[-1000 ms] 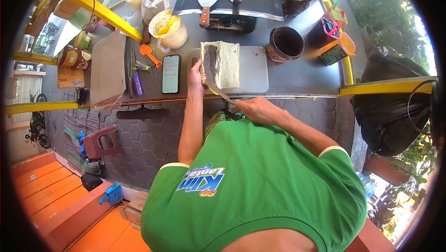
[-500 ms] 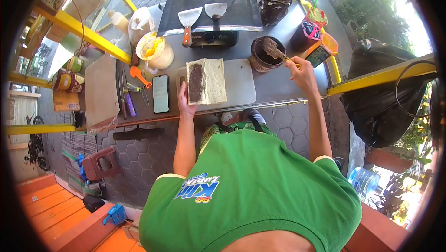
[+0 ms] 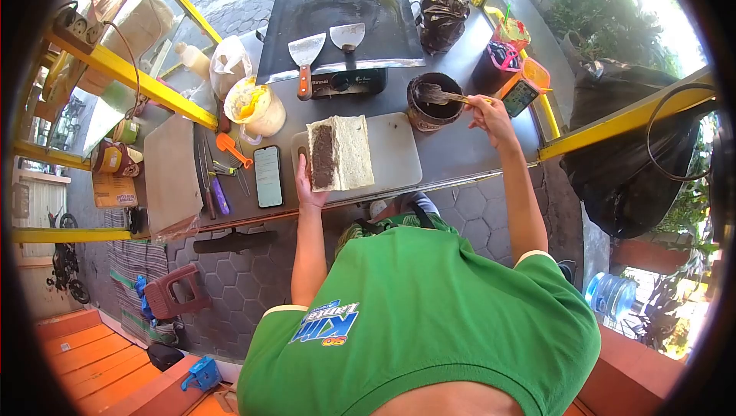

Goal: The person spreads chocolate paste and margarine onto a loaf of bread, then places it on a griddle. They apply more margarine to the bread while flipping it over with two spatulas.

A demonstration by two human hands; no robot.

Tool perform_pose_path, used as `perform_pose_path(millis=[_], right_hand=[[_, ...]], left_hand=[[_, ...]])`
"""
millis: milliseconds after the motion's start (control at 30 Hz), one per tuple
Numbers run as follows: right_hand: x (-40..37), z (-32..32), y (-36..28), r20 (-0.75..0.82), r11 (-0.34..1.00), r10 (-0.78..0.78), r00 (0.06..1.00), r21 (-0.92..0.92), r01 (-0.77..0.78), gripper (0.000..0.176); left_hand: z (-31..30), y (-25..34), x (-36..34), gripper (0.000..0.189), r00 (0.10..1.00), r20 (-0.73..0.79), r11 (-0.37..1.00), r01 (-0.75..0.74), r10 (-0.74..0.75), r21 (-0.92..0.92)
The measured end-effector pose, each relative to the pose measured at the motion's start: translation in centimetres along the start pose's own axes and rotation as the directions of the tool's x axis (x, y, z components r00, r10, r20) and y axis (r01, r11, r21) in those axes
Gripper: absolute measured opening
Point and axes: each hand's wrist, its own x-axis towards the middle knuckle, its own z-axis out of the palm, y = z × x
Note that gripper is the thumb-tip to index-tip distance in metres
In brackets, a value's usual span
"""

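Note:
My left hand (image 3: 308, 190) is wrapped round the left side of a white bread block (image 3: 354, 155), whose left part is coated with dark brown spread (image 3: 323, 159). Under the bread lies a pale cutting board (image 3: 400, 157). In my right hand (image 3: 492, 120) is the handle of a spatula (image 3: 457, 97). Its brown-smeared blade rests in the mouth of a dark tub (image 3: 434, 118) of brown spread, and the blade's tip is hard to make out.
Behind the board, two scrapers (image 3: 305, 52) lie against a black griddle (image 3: 337, 17). On the left are a tub of yellow spread (image 3: 264, 113), a phone (image 3: 268, 177), an orange scoop (image 3: 232, 149) and knives (image 3: 207, 186). Drink cups (image 3: 494, 63) and a second phone (image 3: 520, 98) stand right.
My right hand has brought the spatula lower and left, so its blade now sits in the tub's mouth. The left hand still holds the bread; the view has shifted slightly.

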Motion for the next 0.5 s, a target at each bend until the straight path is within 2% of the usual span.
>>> perform_pose_path(millis=[67, 100, 267, 333, 500], right_hand=[[0.3, -0.6, 0.3, -0.025, 1.000, 0.014, 1.000, 0.001, -0.014, 0.030], [0.4, -0.4, 0.1, -0.039, 0.998, 0.000, 0.999, -0.056, -0.002, 0.030], [1.2, 1.4, -0.6, -0.034, 0.981, -0.031, 0.999, -0.193, 0.024, 0.030], [1.3, 1.4, -0.7, 0.037, 0.999, -0.038, 0.999, -0.027, 0.039, 0.030], [-0.3, -0.9, 0.3, 0.008, 0.994, -0.001, 1.000, 0.112, 0.001, 0.028]], left_hand=[[0.1, 0.0, 0.0, 0.051, 0.999, -0.045, 1.000, 0.007, -0.007, -0.005], [-0.1, 0.1, 0.1, 0.051, 0.999, -0.042, 1.000, 0.007, -0.007, -0.005], [-0.4, 0.1, 0.1, 0.058, 0.999, 0.030, 0.998, 0.028, -0.026, -0.048], [-0.9, 0.3, 0.4, 0.058, 0.999, 0.036, 0.998, 0.035, -0.034, -0.043], [-0.3, 0.2, 0.1, 0.060, 0.998, 0.049, 0.997, 0.030, -0.027, -0.069]])
